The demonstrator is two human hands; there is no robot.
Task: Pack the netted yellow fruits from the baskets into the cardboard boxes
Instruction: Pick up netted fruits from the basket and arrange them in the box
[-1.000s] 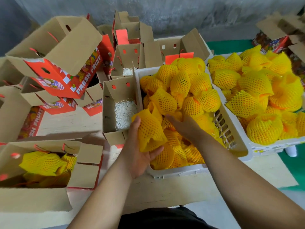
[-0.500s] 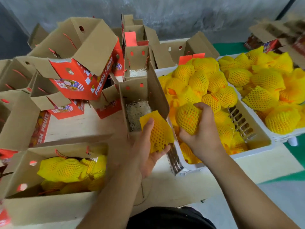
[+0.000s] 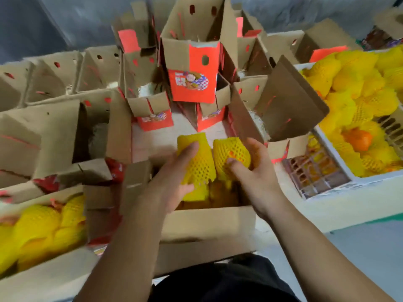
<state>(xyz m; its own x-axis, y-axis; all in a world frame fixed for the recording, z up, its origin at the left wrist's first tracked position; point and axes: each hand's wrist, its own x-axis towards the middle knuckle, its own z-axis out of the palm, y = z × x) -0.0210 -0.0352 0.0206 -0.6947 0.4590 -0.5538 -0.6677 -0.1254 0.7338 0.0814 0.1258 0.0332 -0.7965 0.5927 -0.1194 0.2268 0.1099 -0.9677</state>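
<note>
The left hand (image 3: 172,186) grips 1 netted yellow fruit (image 3: 196,158), its fingers curled round the foam net with the thumb laid across the top. Just beside it, the right hand (image 3: 257,177) holds a 2nd netted fruit (image 3: 231,153), thumb pressed into the net from the near side and the other fingers wrapped round the far side. The 2 fruits sit side by side, touching or nearly so, above the open cardboard box (image 3: 207,221) at the near edge of the bench (image 3: 290,210); more yellow shows inside that box beneath the hands, too blurred to count. To the left, another open box (image 3: 43,275) holds several netted fruits (image 3: 39,225). To the right, a white basket (image 3: 340,173) is heaped with netted fruits (image 3: 353,88), 1 orange fruit (image 3: 357,138) showing partly bare among them. Behind the hands stand many open cardboard boxes with red printed sides, 1 of them, a red-fronted box (image 3: 192,83), raised above the rest. The picture is motion-blurred.
</note>
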